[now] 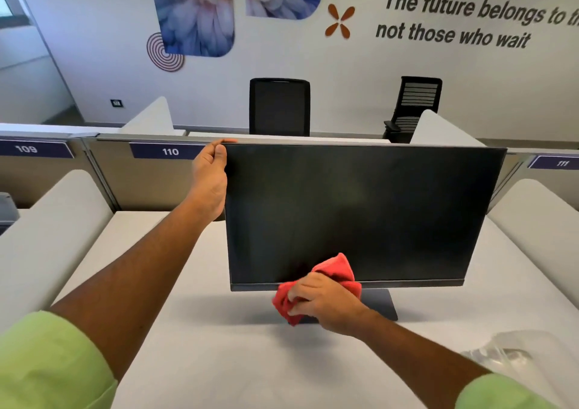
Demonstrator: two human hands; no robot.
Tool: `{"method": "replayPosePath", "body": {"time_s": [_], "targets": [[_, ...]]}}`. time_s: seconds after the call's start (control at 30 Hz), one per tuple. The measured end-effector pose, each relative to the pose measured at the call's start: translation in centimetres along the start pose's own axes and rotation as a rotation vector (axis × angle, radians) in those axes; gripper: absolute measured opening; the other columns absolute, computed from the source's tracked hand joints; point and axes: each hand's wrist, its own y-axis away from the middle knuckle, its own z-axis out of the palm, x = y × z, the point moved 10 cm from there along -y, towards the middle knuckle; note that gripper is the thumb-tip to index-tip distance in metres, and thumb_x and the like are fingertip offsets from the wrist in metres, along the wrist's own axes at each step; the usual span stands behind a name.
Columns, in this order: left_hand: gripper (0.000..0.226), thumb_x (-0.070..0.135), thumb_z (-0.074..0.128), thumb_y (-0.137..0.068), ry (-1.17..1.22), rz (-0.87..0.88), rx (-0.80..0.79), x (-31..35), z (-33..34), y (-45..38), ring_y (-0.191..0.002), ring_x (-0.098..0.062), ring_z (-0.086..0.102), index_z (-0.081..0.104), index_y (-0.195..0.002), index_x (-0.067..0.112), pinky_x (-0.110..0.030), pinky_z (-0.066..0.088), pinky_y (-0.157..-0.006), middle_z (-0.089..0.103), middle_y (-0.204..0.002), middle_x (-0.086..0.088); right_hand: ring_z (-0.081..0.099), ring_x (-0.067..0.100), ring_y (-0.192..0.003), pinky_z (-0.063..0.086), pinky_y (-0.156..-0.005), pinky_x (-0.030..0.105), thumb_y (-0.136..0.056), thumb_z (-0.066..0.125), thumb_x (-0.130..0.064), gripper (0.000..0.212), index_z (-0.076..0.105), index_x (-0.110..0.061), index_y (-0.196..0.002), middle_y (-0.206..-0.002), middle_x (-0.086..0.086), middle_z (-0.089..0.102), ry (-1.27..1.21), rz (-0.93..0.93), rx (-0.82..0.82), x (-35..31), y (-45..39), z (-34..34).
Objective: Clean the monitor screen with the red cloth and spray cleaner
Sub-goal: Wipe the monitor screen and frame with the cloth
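A black monitor (pixel 360 211) stands on its dark base (pixel 380 303) in the middle of the white desk (pixel 203 346), its screen dark. My left hand (pixel 210 177) grips the monitor's top left corner, thumb in front and fingers over the top edge. My right hand (pixel 326 302) holds the bunched red cloth (pixel 336 271) against the bottom edge of the screen, left of centre. No spray cleaner bottle is clearly visible; a clear plastic object (pixel 504 350) lies at the desk's near right.
White curved dividers (pixel 56 227) flank the desk on both sides. A grey partition (pixel 150 177) labelled 110 runs behind the monitor. Two black office chairs (pixel 279 106) stand beyond it by the wall.
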Motion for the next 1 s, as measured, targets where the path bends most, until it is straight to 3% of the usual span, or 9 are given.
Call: {"method": "replayPosePath", "body": {"time_s": [0.07,0.13,0.23,0.3,0.43,0.63,0.8,0.93,1.0], "targets": [[0.031,0.036,0.042,-0.107,-0.007,0.003,-0.006,0.2,0.4,0.1,-0.103,-0.010,0.062,0.071,-0.098,0.035,-0.016,0.047,-0.073,0.068,-0.098,0.020,0.059,0.017,-0.112,0.050,-0.098,0.037,-0.080,0.085,-0.001,0.049,0.077,-0.027,-0.120,-0.120,-0.006,0.072,-0.005,0.004,0.070,1.1,-0.1,-4.1],[0.030,0.037,0.042,-0.107,-0.025,0.016,-0.003,0.3,0.6,0.0,-0.102,-0.009,0.062,0.071,-0.099,0.036,-0.016,0.047,-0.072,0.068,-0.097,0.021,0.067,0.028,-0.107,0.050,-0.098,0.045,-0.084,0.072,0.014,0.052,0.075,-0.019,-0.124,-0.118,0.001,0.074,-0.013,0.189,0.356,4.9,-0.2,-11.4],[0.028,0.037,0.041,-0.107,-0.016,0.008,0.007,0.1,0.4,-0.1,-0.105,-0.010,0.060,0.069,-0.104,0.035,-0.018,0.046,-0.076,0.067,-0.104,0.019,0.065,0.038,-0.117,0.047,-0.114,0.043,-0.097,0.062,0.005,0.049,0.062,-0.008,-0.144,-0.132,0.013,0.066,0.159,0.444,0.815,11.4,1.2,-23.6],[0.028,0.036,0.041,-0.108,-0.009,0.007,0.007,0.0,0.2,0.0,-0.106,-0.010,0.060,0.069,-0.105,0.034,-0.017,0.046,-0.076,0.067,-0.105,0.018,0.058,0.029,-0.128,0.044,-0.119,0.036,-0.099,0.064,0.001,0.051,0.060,-0.007,-0.150,-0.138,0.012,0.055,0.198,0.478,0.901,14.5,1.3,-27.8],[0.030,0.033,0.042,-0.108,0.019,0.031,0.028,-0.1,0.3,0.0,-0.107,-0.011,0.061,0.071,-0.101,0.033,-0.017,0.048,-0.079,0.068,-0.103,0.018,0.062,0.038,-0.122,0.049,-0.111,0.057,-0.095,0.067,0.010,0.041,0.074,-0.005,-0.132,-0.127,0.017,0.066,0.121,0.587,0.847,17.0,1.5,-25.1],[0.030,0.032,0.043,-0.107,0.065,0.017,0.022,-0.6,0.3,-0.5,-0.109,-0.013,0.060,0.072,-0.105,0.030,-0.020,0.049,-0.086,0.068,-0.107,0.013,0.061,0.035,-0.105,0.045,-0.107,0.051,-0.094,0.063,0.010,0.039,0.084,-0.020,-0.108,-0.111,-0.001,0.070,0.083,0.631,0.823,12.7,3.5,-16.0],[0.030,0.032,0.044,-0.107,0.083,0.017,0.025,-0.7,0.3,-0.4,-0.107,-0.011,0.061,0.073,-0.100,0.031,-0.018,0.049,-0.080,0.068,-0.103,0.015,0.062,0.028,-0.107,0.052,-0.098,0.038,-0.090,0.064,0.003,0.034,0.083,-0.024,-0.099,-0.108,-0.003,0.073,0.049,0.685,0.566,7.5,6.2,-6.9],[0.032,0.031,0.043,-0.108,0.085,0.021,0.023,-0.4,0.2,-0.3,-0.103,-0.010,0.061,0.073,-0.098,0.030,-0.015,0.047,-0.077,0.068,-0.101,0.014,0.069,0.022,-0.114,0.054,-0.095,0.038,-0.075,0.087,0.003,0.050,0.081,-0.038,-0.104,-0.117,-0.012,0.075,-0.051,0.665,0.182,5.3,7.4,-1.4],[0.032,0.031,0.042,-0.108,0.079,0.026,0.013,-0.4,0.2,-0.4,-0.104,-0.010,0.060,0.073,-0.099,0.029,-0.016,0.047,-0.079,0.067,-0.102,0.014,0.066,0.022,-0.117,0.054,-0.099,0.041,-0.078,0.078,0.007,0.054,0.080,-0.038,-0.108,-0.121,-0.012,0.072,-0.125,0.605,0.014,5.8,7.5,-1.3]]}}
